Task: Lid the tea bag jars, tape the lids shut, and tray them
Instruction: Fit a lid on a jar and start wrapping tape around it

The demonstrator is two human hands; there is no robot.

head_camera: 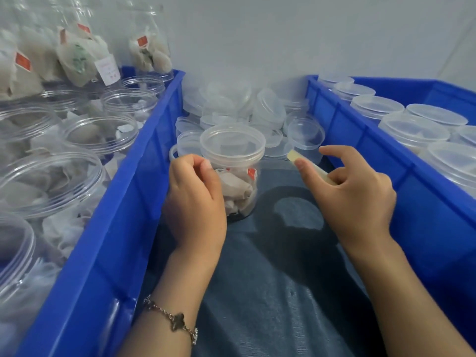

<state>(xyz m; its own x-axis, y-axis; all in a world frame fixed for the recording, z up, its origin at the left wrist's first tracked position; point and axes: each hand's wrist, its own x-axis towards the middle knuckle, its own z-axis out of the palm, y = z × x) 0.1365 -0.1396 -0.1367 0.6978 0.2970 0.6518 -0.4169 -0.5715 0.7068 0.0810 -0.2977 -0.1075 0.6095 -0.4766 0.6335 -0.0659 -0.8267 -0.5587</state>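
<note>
Your left hand (194, 199) is curling its fingers and thumb against the left side of a clear lidded jar (233, 171), fingertips pinching just under the lid's rim, with the wrist bending up from the lower left and a thin chain bracelet (171, 319) hanging on the forearm. Your right hand (355, 191) is reaching in from the right, thumb and curled lower fingers gripping a pale yellowish strip-like tool (310, 167), its tip pointing toward the jar while the index finger is lifting free above it. A clear band of tape (277, 164) is stretching between the jar and that right thumb. The jar is standing upright on a dark blue cloth (270, 292) between your hands, holding tea bags (235, 193) with a small red tag. Behind it, loose clear lids (247, 106) are piling against the wall. To your left, a blue bin (123, 202) is holding open jars of tea bags; to your right, another blue tray (360, 140) is holding lidded jars.
</note>
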